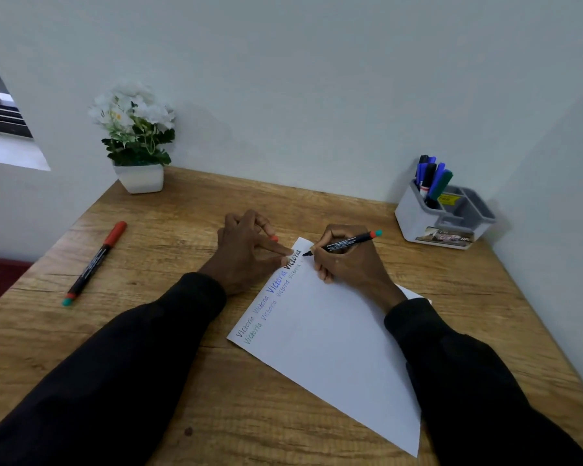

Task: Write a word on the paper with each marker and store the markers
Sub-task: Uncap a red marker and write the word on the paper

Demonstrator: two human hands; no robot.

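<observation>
Black marker [342,244] pinched in right hand [349,264] touches paper [334,348].

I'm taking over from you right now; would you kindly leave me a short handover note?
Right hand grips the uncapped marker, tip on the paper.
Left hand steadies the paper's top corner and holds the red cap.
Done: words written in two rows; several markers stand in the organizer.
Left: finish this word, cap and store this marker, then use and store the red-capped marker lying on the desk.
</observation>
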